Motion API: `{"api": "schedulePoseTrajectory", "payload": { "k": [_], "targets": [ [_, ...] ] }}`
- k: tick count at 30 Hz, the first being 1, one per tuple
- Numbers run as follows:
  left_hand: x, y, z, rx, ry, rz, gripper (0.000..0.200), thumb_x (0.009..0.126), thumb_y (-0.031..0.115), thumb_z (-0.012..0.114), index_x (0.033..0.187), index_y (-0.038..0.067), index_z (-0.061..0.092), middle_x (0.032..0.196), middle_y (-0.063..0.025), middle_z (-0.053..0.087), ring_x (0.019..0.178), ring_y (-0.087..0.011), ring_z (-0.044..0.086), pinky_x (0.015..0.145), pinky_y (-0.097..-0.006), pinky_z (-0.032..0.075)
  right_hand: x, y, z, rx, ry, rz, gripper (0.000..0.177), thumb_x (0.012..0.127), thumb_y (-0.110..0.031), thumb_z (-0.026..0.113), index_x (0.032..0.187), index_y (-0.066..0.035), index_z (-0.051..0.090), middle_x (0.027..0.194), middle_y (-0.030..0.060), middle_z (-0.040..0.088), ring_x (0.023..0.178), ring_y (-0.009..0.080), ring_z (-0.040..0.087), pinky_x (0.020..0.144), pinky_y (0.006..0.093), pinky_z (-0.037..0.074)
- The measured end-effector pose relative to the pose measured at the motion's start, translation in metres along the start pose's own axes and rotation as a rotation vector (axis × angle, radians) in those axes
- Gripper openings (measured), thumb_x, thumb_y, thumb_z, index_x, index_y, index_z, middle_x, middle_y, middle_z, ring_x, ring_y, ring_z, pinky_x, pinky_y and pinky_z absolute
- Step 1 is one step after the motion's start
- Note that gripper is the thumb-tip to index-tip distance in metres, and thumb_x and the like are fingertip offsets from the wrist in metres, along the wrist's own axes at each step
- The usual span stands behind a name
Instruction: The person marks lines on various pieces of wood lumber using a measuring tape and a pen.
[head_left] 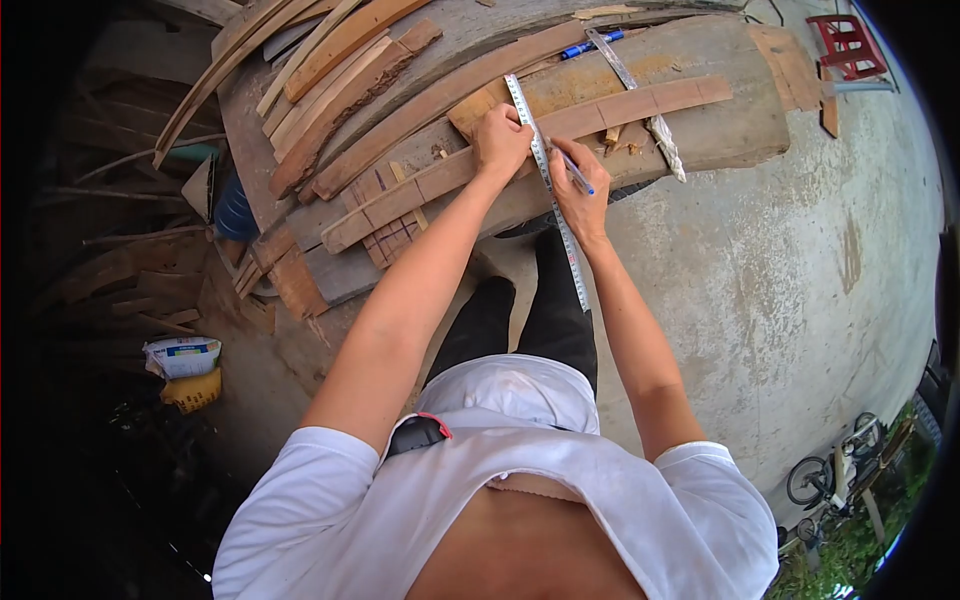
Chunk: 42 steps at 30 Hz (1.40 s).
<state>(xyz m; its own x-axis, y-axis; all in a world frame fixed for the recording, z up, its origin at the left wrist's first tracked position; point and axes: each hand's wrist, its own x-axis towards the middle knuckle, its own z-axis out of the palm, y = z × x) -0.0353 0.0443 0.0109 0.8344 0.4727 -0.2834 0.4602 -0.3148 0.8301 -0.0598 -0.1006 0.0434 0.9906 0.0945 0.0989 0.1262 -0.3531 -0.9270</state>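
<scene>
The step in hand looks like marking the strip [640, 108] against the tape [571, 250]. The strip, long and curved, lies across the board [740, 140] in front of the person, with a few dark lines already drawn over its face. The tape crosses it near the middle, running from beyond its far edge back past the board and over the person's legs.

A clean mark, I judge, calls for the tape kept still on the strip and the pen tip set right beside its edge; the free near end of the tape could drag it off line.

The left hand [502, 142] is mostly closed, its fingertips holding the tape at its left edge; whether they pinch or press is hard to tell. Its forearm reaches forward and slants inward, the elbow only slightly bent.

The right hand [580, 195] is half curled around the pen [574, 170], just right of the tape, the pen's tip pointing forward and left towards the strip. I cannot tell whether the tip touches wood. Its forearm also angles inward, so both hands work close together, one each side of the tape
</scene>
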Motion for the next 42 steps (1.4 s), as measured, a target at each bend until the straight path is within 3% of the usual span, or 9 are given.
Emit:
{"api": "schedulePoseTrajectory", "payload": {
  "k": [3, 5, 20, 26, 28, 42],
  "targets": [
    [0.001, -0.003, -0.001, 0.01, -0.009, -0.019, 0.012, 0.073, 0.01, 0.072, 0.082, 0.004, 0.067, 0.069, -0.0095, 0.071, 0.066, -0.0232, 0.071, 0.068, -0.0358, 0.055, 0.001, 0.002, 0.001, 0.005, -0.019, -0.011, 0.02, 0.088, -0.012, 0.062, 0.102, 0.001, 0.07, 0.088, 0.0183, 0.068, 0.077, 0.0317, 0.068, 0.071, 0.0365, 0.052],
    [0.003, -0.008, 0.002, 0.133, -0.001, 0.115, 0.017, 0.079, 0.005, 0.071, 0.092, -0.002, 0.065, 0.072, -0.0098, 0.072, 0.057, -0.0163, 0.07, 0.052, -0.0279, 0.056, 0.003, 0.002, 0.003, 0.008, -0.035, -0.014, 0.02, 0.088, -0.012, 0.062, 0.102, 0.0, 0.07, 0.087, 0.0183, 0.068, 0.077, 0.0322, 0.068, 0.071, 0.0369, 0.052],
    [0.002, -0.01, 0.005, 0.128, 0.055, 0.136, 0.015, 0.079, 0.006, 0.071, 0.091, -0.001, 0.065, 0.069, -0.0086, 0.071, 0.056, -0.0158, 0.07, 0.053, -0.0281, 0.054, 0.021, 0.011, 0.013, -0.024, -0.096, -0.081, 0.021, 0.09, -0.012, 0.061, 0.106, -0.001, 0.069, 0.089, 0.0178, 0.067, 0.08, 0.0313, 0.067, 0.075, 0.0366, 0.052],
    [0.0, -0.005, 0.003, 0.161, 0.033, 0.101, 0.016, 0.078, 0.005, 0.071, 0.091, -0.001, 0.066, 0.07, -0.0092, 0.072, 0.056, -0.0162, 0.07, 0.053, -0.0285, 0.054, 0.005, 0.011, -0.001, -0.023, -0.103, -0.092, 0.019, 0.087, -0.01, 0.063, 0.103, 0.0, 0.069, 0.087, 0.0186, 0.067, 0.08, 0.0356, 0.066, 0.073, 0.0405, 0.052],
    [-0.001, -0.005, 0.004, 0.159, 0.045, 0.115, 0.016, 0.078, 0.005, 0.071, 0.091, -0.001, 0.066, 0.069, -0.0092, 0.072, 0.056, -0.0162, 0.07, 0.053, -0.0285, 0.054, 0.01, 0.01, 0.004, -0.025, -0.105, -0.1, 0.021, 0.089, -0.012, 0.061, 0.104, 0.001, 0.069, 0.089, 0.0177, 0.068, 0.08, 0.0313, 0.067, 0.075, 0.0366, 0.052],
    [-0.001, -0.007, 0.004, 0.145, 0.057, 0.127, 0.015, 0.078, 0.004, 0.071, 0.092, -0.001, 0.067, 0.069, -0.009, 0.071, 0.055, -0.0159, 0.069, 0.053, -0.0287, 0.055, 0.02, 0.012, 0.013, -0.02, -0.093, -0.053, 0.021, 0.089, -0.013, 0.061, 0.103, 0.0, 0.069, 0.087, 0.0175, 0.068, 0.077, 0.0302, 0.067, 0.074, 0.0358, 0.052]
  ]
}}
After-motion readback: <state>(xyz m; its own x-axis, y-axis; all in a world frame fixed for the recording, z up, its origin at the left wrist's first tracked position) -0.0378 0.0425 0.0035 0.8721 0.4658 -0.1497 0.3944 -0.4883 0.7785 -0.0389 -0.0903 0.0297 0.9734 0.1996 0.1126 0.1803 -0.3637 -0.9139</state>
